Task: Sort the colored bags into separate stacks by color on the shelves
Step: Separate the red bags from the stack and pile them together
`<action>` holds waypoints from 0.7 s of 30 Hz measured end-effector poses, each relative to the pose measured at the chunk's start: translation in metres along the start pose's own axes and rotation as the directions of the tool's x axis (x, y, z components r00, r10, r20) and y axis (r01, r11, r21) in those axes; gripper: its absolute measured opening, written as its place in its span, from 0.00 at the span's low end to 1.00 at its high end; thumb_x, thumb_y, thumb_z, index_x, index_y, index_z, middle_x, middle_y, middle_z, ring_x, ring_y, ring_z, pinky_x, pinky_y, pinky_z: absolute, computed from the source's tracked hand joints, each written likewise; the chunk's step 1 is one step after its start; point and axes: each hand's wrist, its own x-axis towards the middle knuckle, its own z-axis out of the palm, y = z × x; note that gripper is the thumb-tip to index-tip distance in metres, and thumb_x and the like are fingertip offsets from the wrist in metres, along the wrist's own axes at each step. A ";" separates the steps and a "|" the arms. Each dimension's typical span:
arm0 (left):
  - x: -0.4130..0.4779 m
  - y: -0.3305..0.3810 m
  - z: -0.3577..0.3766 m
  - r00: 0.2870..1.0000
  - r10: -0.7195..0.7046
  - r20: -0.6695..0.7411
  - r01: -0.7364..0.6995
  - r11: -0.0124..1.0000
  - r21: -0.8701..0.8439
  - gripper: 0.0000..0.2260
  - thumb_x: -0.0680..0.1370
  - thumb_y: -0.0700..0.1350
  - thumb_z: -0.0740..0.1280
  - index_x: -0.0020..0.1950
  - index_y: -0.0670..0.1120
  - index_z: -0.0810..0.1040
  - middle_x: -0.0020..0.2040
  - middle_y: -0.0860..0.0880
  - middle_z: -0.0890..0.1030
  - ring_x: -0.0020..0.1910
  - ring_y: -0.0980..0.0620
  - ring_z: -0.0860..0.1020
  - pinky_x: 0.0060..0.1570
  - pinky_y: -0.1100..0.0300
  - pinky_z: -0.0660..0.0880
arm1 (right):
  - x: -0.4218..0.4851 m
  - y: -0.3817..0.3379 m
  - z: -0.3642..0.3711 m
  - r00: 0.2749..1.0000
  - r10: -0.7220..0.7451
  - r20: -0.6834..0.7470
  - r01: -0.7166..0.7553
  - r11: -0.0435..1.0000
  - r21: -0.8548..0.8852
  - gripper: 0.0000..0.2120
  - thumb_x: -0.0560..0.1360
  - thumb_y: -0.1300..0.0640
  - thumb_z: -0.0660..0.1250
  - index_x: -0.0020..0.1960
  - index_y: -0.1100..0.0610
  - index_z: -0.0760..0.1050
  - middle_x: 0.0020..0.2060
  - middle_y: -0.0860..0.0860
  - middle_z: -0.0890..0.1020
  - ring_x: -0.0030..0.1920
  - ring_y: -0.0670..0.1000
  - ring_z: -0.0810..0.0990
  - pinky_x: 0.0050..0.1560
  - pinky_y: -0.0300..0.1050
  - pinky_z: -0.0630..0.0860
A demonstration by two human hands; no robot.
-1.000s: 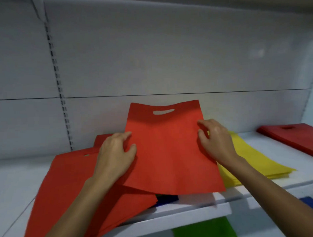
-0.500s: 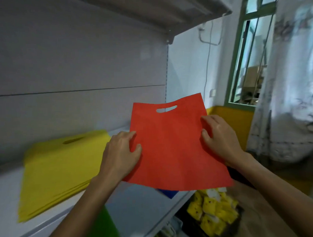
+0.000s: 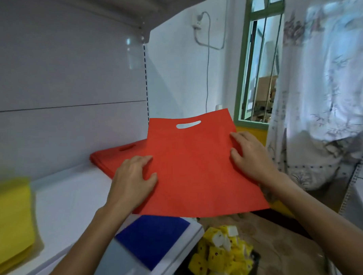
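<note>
Now your left hand [image 3: 134, 178] and right hand [image 3: 251, 155] each grip a side of the red bag [image 3: 194, 169], held above the red stack [image 3: 119, 158] on the shelf [image 3: 71, 194].

A flat red fabric bag [image 3: 194, 167] spans both hands; a red fabric stack [image 3: 113, 158] lies beyond the left hand [image 3: 134, 180], yellow fabric bags [image 3: 12, 221] further left, a blue fabric bag [image 3: 153, 237] beneath.

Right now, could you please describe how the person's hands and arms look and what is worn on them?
Both are bare. The left hand and right hand wear no gloves, and no rings show on the visible fingers. No watch or band shows at either wrist. The left forearm and right forearm are uncovered to the frame edge; no sleeve shows.
</note>
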 end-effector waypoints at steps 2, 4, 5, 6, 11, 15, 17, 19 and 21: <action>0.024 -0.005 0.006 0.999 -0.009 -0.038 0.010 1.000 0.019 0.21 0.74 0.46 0.67 0.66 0.46 0.72 0.63 0.47 0.75 0.61 0.46 0.72 0.62 0.55 0.64 | 0.029 0.004 0.018 1.000 -0.021 0.001 0.021 1.000 0.017 0.23 0.77 0.57 0.60 0.70 0.61 0.65 0.65 0.57 0.71 0.64 0.55 0.70 0.63 0.50 0.67; 0.047 -0.009 0.010 0.998 -0.042 -0.045 0.044 0.998 0.042 0.21 0.74 0.46 0.66 0.67 0.47 0.72 0.64 0.47 0.75 0.62 0.46 0.71 0.62 0.54 0.65 | 0.056 0.007 0.034 0.999 -0.032 0.016 0.031 0.999 0.041 0.23 0.77 0.57 0.60 0.70 0.60 0.64 0.65 0.56 0.71 0.64 0.55 0.69 0.62 0.50 0.67; 0.057 -0.012 0.012 0.997 -0.055 -0.051 0.057 0.997 0.055 0.20 0.74 0.47 0.65 0.67 0.47 0.72 0.63 0.47 0.75 0.62 0.46 0.72 0.62 0.53 0.65 | 0.069 0.010 0.042 0.999 -0.047 0.028 0.045 0.998 0.049 0.23 0.77 0.57 0.60 0.70 0.60 0.64 0.65 0.56 0.71 0.64 0.55 0.69 0.61 0.49 0.67; 0.065 -0.016 0.014 0.996 -0.060 -0.060 0.065 0.995 0.077 0.20 0.74 0.50 0.64 0.66 0.47 0.73 0.63 0.48 0.76 0.61 0.46 0.72 0.62 0.53 0.65 | 0.082 0.012 0.051 0.998 -0.064 0.029 0.062 0.996 0.057 0.22 0.77 0.57 0.60 0.70 0.60 0.64 0.65 0.56 0.71 0.64 0.55 0.69 0.61 0.49 0.67; 0.083 -0.037 0.020 0.985 -0.149 -0.086 0.165 0.959 0.232 0.29 0.69 0.58 0.52 0.63 0.46 0.76 0.56 0.46 0.80 0.56 0.44 0.76 0.57 0.51 0.70 | 0.142 0.005 0.114 0.973 -0.189 0.131 0.166 0.972 0.166 0.23 0.76 0.61 0.58 0.70 0.64 0.63 0.65 0.59 0.70 0.64 0.58 0.68 0.64 0.50 0.65; 0.081 -0.055 0.032 0.945 -0.298 -0.132 0.324 0.897 0.300 0.32 0.67 0.61 0.49 0.60 0.47 0.78 0.52 0.45 0.81 0.53 0.43 0.77 0.53 0.53 0.72 | 0.173 -0.017 0.179 0.909 -0.342 0.237 0.276 0.922 0.271 0.23 0.76 0.62 0.57 0.70 0.65 0.62 0.65 0.60 0.70 0.64 0.59 0.68 0.65 0.50 0.65; 0.081 -0.060 0.038 0.896 -0.428 -0.122 0.445 0.861 0.247 0.26 0.71 0.59 0.57 0.62 0.47 0.77 0.56 0.46 0.80 0.57 0.46 0.75 0.57 0.56 0.70 | 0.183 -0.024 0.205 0.870 -0.402 0.285 0.318 0.900 0.297 0.23 0.76 0.62 0.58 0.70 0.65 0.62 0.65 0.60 0.70 0.64 0.59 0.68 0.65 0.51 0.65; 0.082 -0.062 0.045 0.856 -0.504 -0.118 0.517 0.831 0.206 0.20 0.74 0.52 0.64 0.63 0.47 0.76 0.59 0.47 0.78 0.59 0.48 0.74 0.60 0.58 0.68 | 0.192 -0.030 0.226 0.826 -0.454 0.334 0.348 0.877 0.332 0.23 0.76 0.61 0.58 0.70 0.64 0.63 0.66 0.59 0.70 0.63 0.59 0.69 0.64 0.51 0.66; 0.084 -0.065 0.051 0.825 -0.557 -0.096 0.563 0.792 0.236 0.20 0.72 0.55 0.63 0.60 0.46 0.78 0.57 0.47 0.78 0.58 0.47 0.74 0.59 0.57 0.69 | 0.200 -0.034 0.244 0.782 -0.491 0.384 0.371 0.861 0.348 0.22 0.76 0.61 0.58 0.69 0.62 0.65 0.65 0.57 0.71 0.63 0.58 0.69 0.63 0.52 0.68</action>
